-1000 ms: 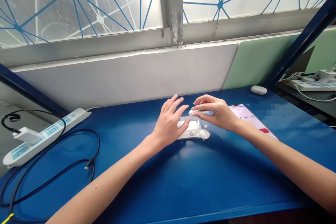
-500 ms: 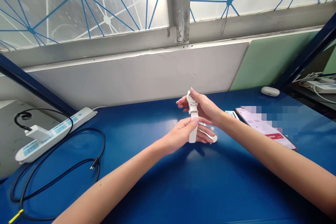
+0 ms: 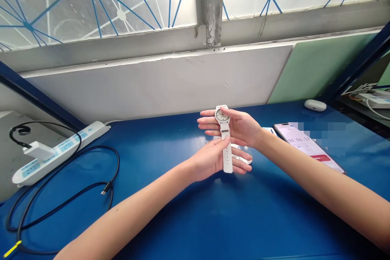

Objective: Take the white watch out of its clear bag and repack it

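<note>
A white wristwatch (image 3: 224,130) is held upright above the blue table (image 3: 195,219), its dial facing me. My right hand (image 3: 236,126) pinches the watch's round case between thumb and fingers. My left hand (image 3: 215,157) grips the lower strap, which hangs down below its thumb. Behind and under the hands lies a clear plastic bag with white parts (image 3: 242,158), mostly hidden.
A phone (image 3: 307,151) with a lit timer screen lies to the right. A white earbud case (image 3: 315,105) sits at the back right. At the left are a white power strip (image 3: 57,151) with a plugged adapter and a black cable (image 3: 76,195) looping over the table.
The watch was lifted from the bag on the table and turned upright. Since half a second ago the hands shifted slightly and the dial now faces me.
</note>
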Demonstrator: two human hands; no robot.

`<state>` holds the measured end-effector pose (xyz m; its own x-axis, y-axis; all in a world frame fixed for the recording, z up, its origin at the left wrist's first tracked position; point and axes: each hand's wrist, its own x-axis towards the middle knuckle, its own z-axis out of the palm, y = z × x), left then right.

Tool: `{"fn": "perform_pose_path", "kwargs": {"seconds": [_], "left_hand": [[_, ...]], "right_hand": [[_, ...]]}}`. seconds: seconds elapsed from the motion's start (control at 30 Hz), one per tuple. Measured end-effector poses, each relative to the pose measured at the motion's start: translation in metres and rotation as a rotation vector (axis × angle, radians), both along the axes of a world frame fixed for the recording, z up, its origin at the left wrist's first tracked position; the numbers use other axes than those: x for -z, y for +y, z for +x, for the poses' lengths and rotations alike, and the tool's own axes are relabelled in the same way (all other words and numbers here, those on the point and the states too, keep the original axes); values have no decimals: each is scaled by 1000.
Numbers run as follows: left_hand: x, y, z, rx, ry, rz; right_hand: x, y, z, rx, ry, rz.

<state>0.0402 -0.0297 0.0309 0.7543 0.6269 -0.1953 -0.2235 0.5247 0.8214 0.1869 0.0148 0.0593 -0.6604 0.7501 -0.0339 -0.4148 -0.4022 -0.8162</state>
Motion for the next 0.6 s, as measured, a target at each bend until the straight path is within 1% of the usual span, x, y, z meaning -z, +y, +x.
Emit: {"fn": "perform_pose_path", "kwargs": {"seconds": [0.13, 0.3, 0.47, 0.6], "left_hand": [[-1, 1, 1, -43, 82, 21], [-1, 2, 0, -61, 94, 10], [0, 3, 1, -126, 154, 12], [-3, 2, 2, -123, 147, 1]], "right_hand": [[-1, 5, 6, 30, -92, 5], [0, 10, 7, 106, -99, 9], [0, 9, 6, 105, -95, -14], [-1, 10, 7, 90, -85, -30]]}}
